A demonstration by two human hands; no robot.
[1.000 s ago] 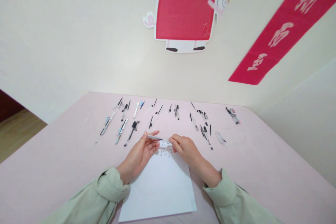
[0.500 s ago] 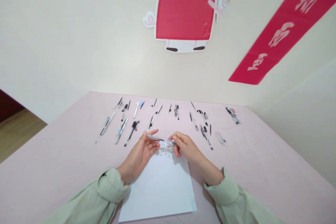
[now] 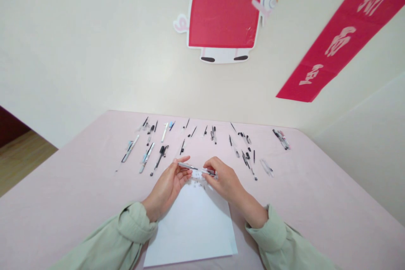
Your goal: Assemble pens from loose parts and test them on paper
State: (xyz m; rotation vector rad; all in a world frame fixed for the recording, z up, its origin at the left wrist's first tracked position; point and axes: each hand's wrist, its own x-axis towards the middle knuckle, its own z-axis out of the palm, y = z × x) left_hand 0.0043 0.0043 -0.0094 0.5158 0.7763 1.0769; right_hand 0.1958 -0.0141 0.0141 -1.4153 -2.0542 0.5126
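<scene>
Centrally, just below the middle of the frame, a slim pen point(image 3: 187, 166) lies slantwise above the top of a white paper sheet point(image 3: 193, 230). The left hand point(image 3: 168, 186) pinches its left end between thumb and fingers, the other fingers loosely curled beneath. The right hand point(image 3: 226, 180) is closed, thumb against fingertips, on a small clear piece point(image 3: 209, 172) with dark parts, close to the pen's right end; whether the two join, I cannot tell. Small dark marks show on the paper's top portion, between the hands.

Beyond them, across the middle of the frame, disassembled pen parts lie in small groups on the pink tablecloth point(image 3: 79, 190). Left of centre are a patterned white pen point(image 3: 147, 158) and a black pen group point(image 3: 160, 158); right of centre, clear tubes point(image 3: 266, 167) and, higher up, a pen bundle point(image 3: 281, 139). A red cartoon cutout point(image 3: 224, 12) fills the upper middle, and a red banner point(image 3: 338, 42) slants through the upper right.
</scene>
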